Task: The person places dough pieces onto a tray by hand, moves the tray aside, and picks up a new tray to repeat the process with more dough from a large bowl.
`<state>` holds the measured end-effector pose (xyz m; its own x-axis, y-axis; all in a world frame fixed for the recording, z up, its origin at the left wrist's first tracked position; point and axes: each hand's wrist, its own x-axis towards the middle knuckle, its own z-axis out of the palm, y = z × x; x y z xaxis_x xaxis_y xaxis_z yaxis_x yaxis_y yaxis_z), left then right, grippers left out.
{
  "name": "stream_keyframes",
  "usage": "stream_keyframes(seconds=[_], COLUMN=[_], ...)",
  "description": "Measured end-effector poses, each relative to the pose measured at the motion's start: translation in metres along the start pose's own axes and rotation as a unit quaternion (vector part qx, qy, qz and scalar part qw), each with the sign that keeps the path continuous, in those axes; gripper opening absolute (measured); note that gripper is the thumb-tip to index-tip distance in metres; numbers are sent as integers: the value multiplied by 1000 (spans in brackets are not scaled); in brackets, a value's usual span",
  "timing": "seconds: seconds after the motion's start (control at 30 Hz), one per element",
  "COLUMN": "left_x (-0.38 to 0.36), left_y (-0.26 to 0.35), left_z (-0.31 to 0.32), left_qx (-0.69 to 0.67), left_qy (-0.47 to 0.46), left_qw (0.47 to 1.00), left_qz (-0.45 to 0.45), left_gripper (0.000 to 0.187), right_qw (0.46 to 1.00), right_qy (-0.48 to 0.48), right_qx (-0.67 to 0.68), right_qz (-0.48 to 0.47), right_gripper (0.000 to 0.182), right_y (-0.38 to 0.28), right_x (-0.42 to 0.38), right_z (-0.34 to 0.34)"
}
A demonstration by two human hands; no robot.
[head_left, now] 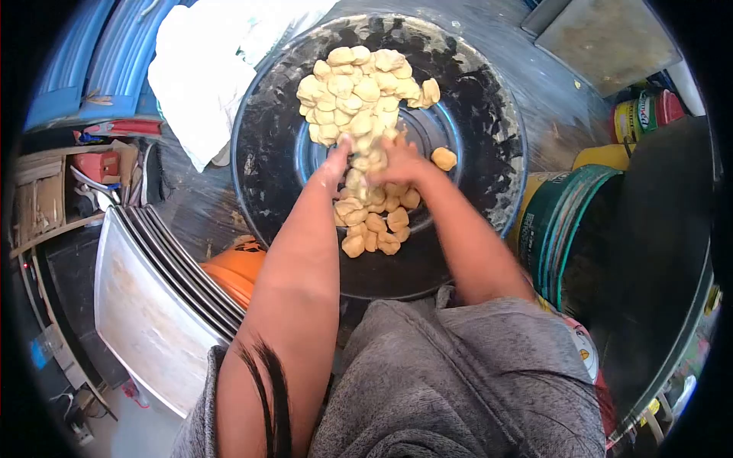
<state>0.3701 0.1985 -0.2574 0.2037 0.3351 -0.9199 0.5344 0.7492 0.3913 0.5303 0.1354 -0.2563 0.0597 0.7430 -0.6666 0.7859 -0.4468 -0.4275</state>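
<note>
Many pale yellow dough lumps (355, 91) lie heaped in a round black basin (489, 130) dusted with flour. Nearer to me is a second cluster of dough lumps (374, 221), slightly darker. My left hand (334, 166) is at the left edge of the narrow strip of lumps between the two groups, fingers apart. On the right edge of that strip, my right hand (402, 162) touches the lumps with its fingers spread, a little blurred. Neither hand visibly grips a lump, though some fingertips are hidden among them. One single lump (443, 159) sits apart to the right.
White cloth or sacking (200, 80) lies beyond the basin at left. Stacked metal trays (156, 282) and an orange object (235, 269) stand at left. Green tub (569, 221), a large black container (649, 252) and a flat board (607, 42) are on the right.
</note>
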Motion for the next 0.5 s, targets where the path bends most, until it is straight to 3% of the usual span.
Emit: stream_keyframes(seconds=[0.03,0.1,0.13,0.2,0.23,0.27,0.3,0.37,0.47,0.5], left_x=[-6,-15,-16,12,21,6,-3,-12,27,35], left_y=[1,3,6,1,-3,-4,-7,-12,-45,-49], left_z=[2,0,-6,-22,-27,-12,-10,-4,-5,-7], left_qx=[0,186,225,191,156,118,117,193,249,278], left_qy=[-3,-115,-169,-149,-128,23,23,-35,-102,-132], left_qw=[1000,975,959,970,979,993,993,979,961,949], left_qz=[2,-30,-16,-18,-20,-3,-2,-45,-61,-69], left_gripper=[92,93,93,93,93,91,91,91,97,100], right_qw=[981,912,922,973,973,970,964,921,899,851], right_qy=[-147,-365,-278,-69,-69,-59,-49,-162,-223,-289], right_qx=[-70,183,269,206,208,199,189,282,305,385], right_qz=[-103,-42,-20,72,72,127,181,216,223,211], right_gripper=[77,72,70,76,76,84,91,104,112,112], right_y=[6,24,47,85,103,119,126,93,69,61], right_x=[-10,-19,-9,9,17,24,24,-13,-25,-31], right_z=[-10,-55,-57,-68,-45,-18,-3,12,53,55])
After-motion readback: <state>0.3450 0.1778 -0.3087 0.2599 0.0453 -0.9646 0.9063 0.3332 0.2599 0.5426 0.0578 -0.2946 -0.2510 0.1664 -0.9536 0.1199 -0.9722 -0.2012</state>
